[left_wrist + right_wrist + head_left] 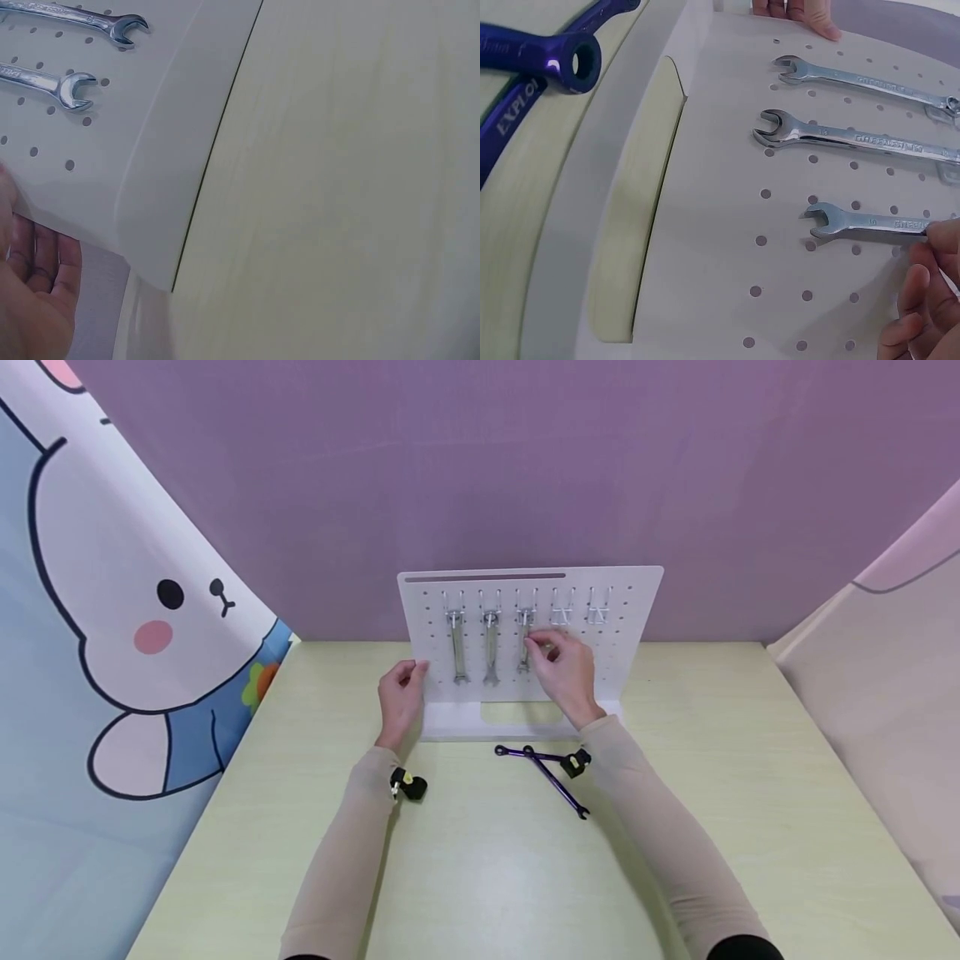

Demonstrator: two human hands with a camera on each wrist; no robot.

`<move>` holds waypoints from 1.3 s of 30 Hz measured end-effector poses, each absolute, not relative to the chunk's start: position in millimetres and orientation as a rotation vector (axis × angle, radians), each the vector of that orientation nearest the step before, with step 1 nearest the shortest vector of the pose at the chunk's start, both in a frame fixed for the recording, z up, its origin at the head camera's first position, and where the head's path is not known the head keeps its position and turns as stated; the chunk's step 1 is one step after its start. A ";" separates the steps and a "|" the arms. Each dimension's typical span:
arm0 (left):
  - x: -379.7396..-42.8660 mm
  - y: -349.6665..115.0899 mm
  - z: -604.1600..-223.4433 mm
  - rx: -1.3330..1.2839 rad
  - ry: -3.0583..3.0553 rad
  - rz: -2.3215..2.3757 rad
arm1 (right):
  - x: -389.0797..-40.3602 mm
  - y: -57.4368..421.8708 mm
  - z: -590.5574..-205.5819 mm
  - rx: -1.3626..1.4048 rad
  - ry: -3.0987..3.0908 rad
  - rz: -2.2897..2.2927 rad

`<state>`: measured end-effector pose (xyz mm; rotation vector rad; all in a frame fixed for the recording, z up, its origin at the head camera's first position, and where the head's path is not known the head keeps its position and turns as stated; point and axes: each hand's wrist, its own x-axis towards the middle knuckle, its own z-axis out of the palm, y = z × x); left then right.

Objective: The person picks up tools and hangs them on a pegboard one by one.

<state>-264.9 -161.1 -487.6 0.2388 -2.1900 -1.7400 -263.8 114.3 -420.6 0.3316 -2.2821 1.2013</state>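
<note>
Silver wrench, third from left on a white pegboard, is being pinched in the narrow grip of the right hand while the board's left edge is being held by the left hand, two purple wrenches lying crossed on the surface in front.

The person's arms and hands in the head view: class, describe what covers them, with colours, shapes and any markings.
The left hand and right hand show no gloves. The left sleeve and right sleeve are long, plain beige and close-fitting. At the wrists sit small black devices, left and right; the left has a yellowish mark.
</note>
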 end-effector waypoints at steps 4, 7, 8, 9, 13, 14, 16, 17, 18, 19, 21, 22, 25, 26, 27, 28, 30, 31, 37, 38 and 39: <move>-265.3 -161.3 -487.3 0.238 -2.189 -1.736 | -263.7 114.1 -421.6 0.324 -2.293 1.204; -266.0 -161.4 -487.4 0.231 -2.185 -1.739 | -263.0 114.1 -422.1 0.320 -2.301 1.214; -266.0 -161.4 -487.2 0.229 -2.184 -1.743 | -262.7 114.3 -422.3 0.318 -2.304 1.219; -266.1 -161.3 -487.3 0.229 -2.183 -1.747 | -262.2 114.6 -422.6 0.317 -2.309 1.221; -265.6 -161.2 -486.8 0.229 -2.186 -1.755 | -259.3 115.5 -423.9 0.305 -2.328 1.249; -265.4 -161.2 -486.5 0.230 -2.188 -1.753 | -258.2 115.7 -424.4 0.298 -2.336 1.259; -265.0 -161.4 -486.1 0.231 -2.191 -1.750 | -255.0 115.9 -425.3 0.280 -2.360 1.280; -264.8 -161.4 -485.9 0.232 -2.193 -1.748 | -253.1 116.0 -425.8 0.272 -2.374 1.291; -264.6 -161.4 -485.7 0.234 -2.195 -1.747 | -251.3 116.1 -426.3 0.265 -2.388 1.301; -264.5 -161.5 -485.7 0.235 -2.194 -1.746 | -249.5 116.2 -427.2 0.257 -2.405 1.311; -264.3 -161.4 -485.8 0.239 -2.193 -1.748 | -245.6 116.3 -428.2 0.250 -2.431 1.328; -264.2 -161.4 -485.7 0.238 -2.193 -1.749 | -243.7 116.4 -428.9 0.250 -2.443 1.334; -264.0 -161.1 -485.6 0.237 -2.191 -1.750 | -237.7 117.1 -430.7 0.248 -2.484 1.347; -264.0 -160.9 -485.3 0.237 -2.192 -1.750 | -235.5 117.5 -431.0 0.250 -2.500 1.352; -263.8 -160.6 -484.9 0.238 -2.192 -1.750 | -233.6 118.0 -431.9 0.252 -2.518 1.356; -263.7 -160.4 -484.5 0.239 -2.192 -1.751 | -231.6 118.6 -432.6 0.253 -2.537 1.359; -263.9 -160.1 -484.1 0.242 -2.194 -1.752 | -227.3 120.2 -434.0 0.260 -2.572 1.365; -264.1 -159.9 -484.0 0.243 -2.195 -1.753 | -225.1 121.0 -434.9 0.263 -2.589 1.367; -263.3 -160.6 -485.2 0.247 -2.197 -1.759 | -210.2 127.0 -444.2 0.312 -2.695 1.375; -262.9 -160.6 -485.4 0.250 -2.197 -1.762 | -208.0 128.2 -446.6 0.324 -2.708 1.378; -262.7 -160.6 -485.4 0.248 -2.197 -1.761 | -205.6 129.4 -448.9 0.338 -2.720 1.381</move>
